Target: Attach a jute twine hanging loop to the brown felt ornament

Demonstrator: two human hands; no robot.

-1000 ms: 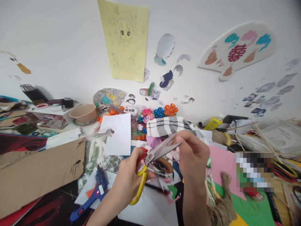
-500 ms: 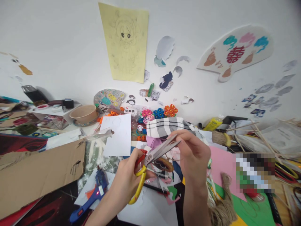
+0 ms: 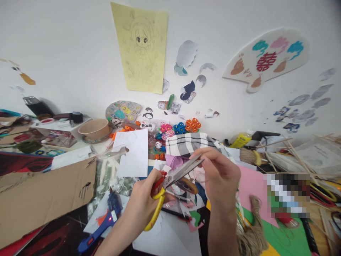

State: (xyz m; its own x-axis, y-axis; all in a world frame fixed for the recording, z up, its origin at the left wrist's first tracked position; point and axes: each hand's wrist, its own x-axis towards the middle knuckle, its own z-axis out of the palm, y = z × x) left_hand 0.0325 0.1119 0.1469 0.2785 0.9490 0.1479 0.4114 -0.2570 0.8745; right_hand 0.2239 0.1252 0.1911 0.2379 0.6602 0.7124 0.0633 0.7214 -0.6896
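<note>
My left hand [image 3: 149, 195] is closed round the scissors [image 3: 177, 174], with fingers at the red and yellow handles. The blades point up and to the right, slightly parted. At their tips is my right hand [image 3: 220, 170], its thumb and fingers pinched together; whatever lies between them is too small to make out. Beneath the blades rests a brown, ring-like piece [image 3: 189, 185] among paper scraps. A black and white checked cloth [image 3: 191, 143] lies just behind my hands.
A blue glue gun [image 3: 105, 222] with a lit red light lies left of my forearm. Cardboard [image 3: 50, 195] covers the left side. Twine [image 3: 253, 231] sits at the right on coloured paper. A bowl [image 3: 94, 128] stands at the back left.
The scissor blades have drawn slightly closer together. My right hand has shifted a little to the right.
</note>
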